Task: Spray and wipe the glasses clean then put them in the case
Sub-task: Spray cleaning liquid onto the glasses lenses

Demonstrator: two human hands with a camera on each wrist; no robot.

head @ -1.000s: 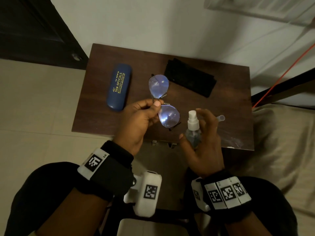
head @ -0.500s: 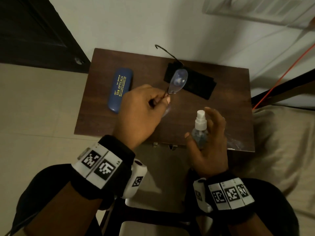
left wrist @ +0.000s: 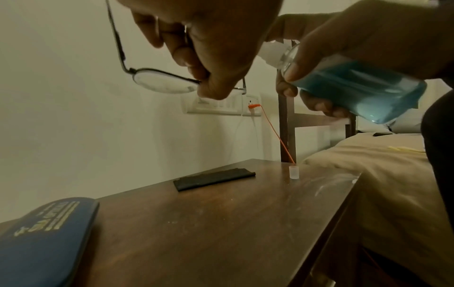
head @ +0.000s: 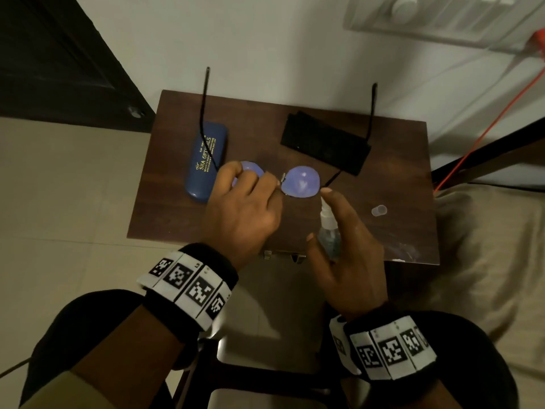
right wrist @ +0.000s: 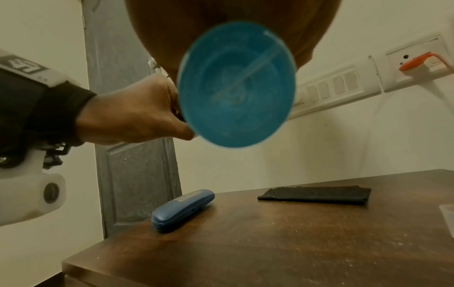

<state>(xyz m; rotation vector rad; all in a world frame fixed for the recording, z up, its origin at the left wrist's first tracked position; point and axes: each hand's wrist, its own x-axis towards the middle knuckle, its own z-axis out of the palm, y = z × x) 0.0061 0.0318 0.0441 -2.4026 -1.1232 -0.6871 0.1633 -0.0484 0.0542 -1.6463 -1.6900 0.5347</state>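
Note:
My left hand (head: 247, 199) pinches the glasses (head: 302, 182) at the bridge and holds them above the wooden table (head: 165, 208), lenses toward me, both temple arms pointing away. In the left wrist view the glasses (left wrist: 162, 81) hang under my left hand's fingers (left wrist: 209, 64). My right hand (head: 345, 246) grips the spray bottle (head: 328, 231) of blue liquid, its index finger on top of the white nozzle, close to the right lens. The bottle's round base (right wrist: 236, 83) fills the right wrist view. The closed blue glasses case (head: 206, 160) lies at the table's left.
A folded black cloth (head: 324, 141) lies at the back of the table. The bottle's clear cap (head: 379, 210) stands on the table at the right. A bed (head: 486, 246) adjoins the table's right side. An orange cable (head: 483, 128) hangs from the wall socket.
My left hand has turned the glasses from edge-on to flat, lenses facing me. The right hand has brought the bottle's nozzle up to the right lens, index finger on the nozzle.

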